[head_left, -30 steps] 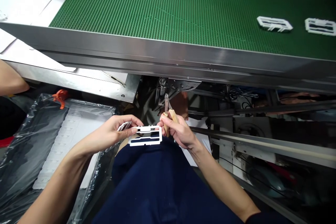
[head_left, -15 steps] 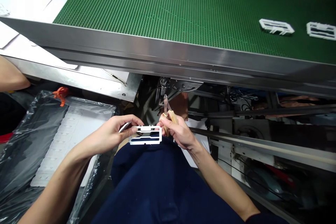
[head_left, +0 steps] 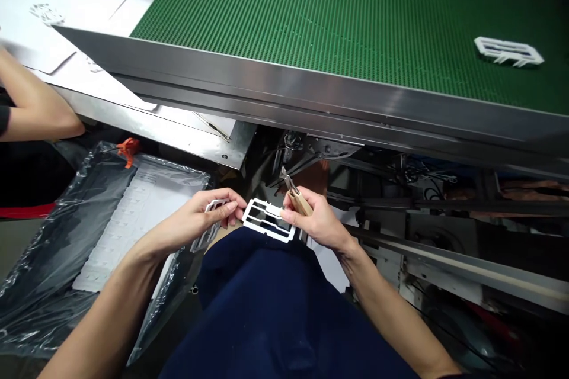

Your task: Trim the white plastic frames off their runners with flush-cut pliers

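Observation:
My left hand (head_left: 212, 213) is closed on a white plastic frame (head_left: 203, 241), tilted and partly hidden behind the palm and fingers. Its fingertips come close to the left end of a second white plastic frame (head_left: 269, 224), whose slots show dark between thin bars. The thumb of my right hand (head_left: 316, 222) presses on the right side of that second frame. In the same hand is a pair of nippers (head_left: 299, 200) with yellowish handles, jaws pointing up and away from me. Whether my left fingertips touch the second frame, I cannot tell.
A green ribbed conveyor belt (head_left: 311, 23) runs across the top, carrying one white frame (head_left: 509, 52) at right. Its metal side rail (head_left: 284, 80) stands before me. At left are a plastic-lined bin (head_left: 57, 237) with stacked white sheets, an orange clip (head_left: 128, 151), and another person's arm (head_left: 40, 106).
The second frame has passed from my left hand to my right thumb and tilted. The frame behind my left hand shows more now. The view has swung left, with one belt frame leaving it.

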Motion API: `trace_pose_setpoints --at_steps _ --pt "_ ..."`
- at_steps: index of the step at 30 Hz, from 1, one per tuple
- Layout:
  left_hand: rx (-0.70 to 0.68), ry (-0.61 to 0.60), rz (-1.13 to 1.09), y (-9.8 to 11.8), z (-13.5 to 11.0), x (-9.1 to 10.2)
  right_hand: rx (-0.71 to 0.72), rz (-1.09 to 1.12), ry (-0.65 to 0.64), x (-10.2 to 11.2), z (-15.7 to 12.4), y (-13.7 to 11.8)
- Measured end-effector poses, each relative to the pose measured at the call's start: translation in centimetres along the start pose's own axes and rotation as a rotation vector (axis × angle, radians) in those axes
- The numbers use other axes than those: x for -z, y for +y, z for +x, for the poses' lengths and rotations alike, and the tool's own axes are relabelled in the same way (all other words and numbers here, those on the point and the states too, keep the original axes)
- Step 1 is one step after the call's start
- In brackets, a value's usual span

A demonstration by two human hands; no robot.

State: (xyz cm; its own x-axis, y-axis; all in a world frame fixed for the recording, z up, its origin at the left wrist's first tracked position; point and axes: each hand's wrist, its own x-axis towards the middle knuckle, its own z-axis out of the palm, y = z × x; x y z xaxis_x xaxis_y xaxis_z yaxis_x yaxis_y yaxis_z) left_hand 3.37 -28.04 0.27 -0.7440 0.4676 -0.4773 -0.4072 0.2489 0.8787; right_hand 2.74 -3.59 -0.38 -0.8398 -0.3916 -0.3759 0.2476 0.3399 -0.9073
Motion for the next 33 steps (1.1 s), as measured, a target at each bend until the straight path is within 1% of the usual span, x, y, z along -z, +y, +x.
trace_pose_setpoints --at_steps 4,9,14,16,18,20,21,22,24,27,30,33 --pt "0.012 -0.024 -0.037 -0.8 -0.2 -0.4 -0.016 0.012 0.007 -0.1 0.2 0.1" --pt "-0.003 -0.010 -0.036 -0.4 0.0 -0.7 -0.021 0.018 0.008 -0.2 0.3 -0.1" --pt "-0.019 0.036 0.053 -0.4 0.1 -0.8 -0.031 0.047 -0.002 -0.4 0.2 -0.2" --pt "-0.039 0.089 0.141 -0.6 0.1 -1.0 -0.032 0.050 0.001 -0.5 0.1 -0.1" --pt "-0.086 0.187 0.227 -0.7 0.2 -1.2 -0.028 0.061 -0.006 -0.5 0.1 0.1" --pt "-0.188 0.295 0.251 -0.8 0.1 -1.4 -0.020 0.084 -0.032 -0.8 0.0 0.5" --pt "-0.248 0.323 0.229 -0.8 0.1 -1.5 -0.017 0.106 -0.054 -1.0 0.0 0.8" --pt "-0.304 0.325 0.187 -0.8 0.0 -1.6 -0.017 0.140 -0.081 -1.3 -0.1 1.1" --pt "-0.363 0.263 0.094 -0.8 -0.1 -1.8 -0.027 0.233 -0.139 -2.2 -0.4 1.9" --pt "-0.345 0.113 0.039 -1.0 -0.3 -2.1 -0.058 0.300 -0.214 -3.6 -1.2 3.1" --pt "-0.299 -0.003 0.054 -1.2 -0.6 -2.7 -0.087 0.172 -0.262 -4.1 -2.3 3.6" --pt "-0.251 -0.027 0.093 -1.2 -0.9 -3.3 -0.067 -0.049 -0.258 -2.8 -3.2 2.7"
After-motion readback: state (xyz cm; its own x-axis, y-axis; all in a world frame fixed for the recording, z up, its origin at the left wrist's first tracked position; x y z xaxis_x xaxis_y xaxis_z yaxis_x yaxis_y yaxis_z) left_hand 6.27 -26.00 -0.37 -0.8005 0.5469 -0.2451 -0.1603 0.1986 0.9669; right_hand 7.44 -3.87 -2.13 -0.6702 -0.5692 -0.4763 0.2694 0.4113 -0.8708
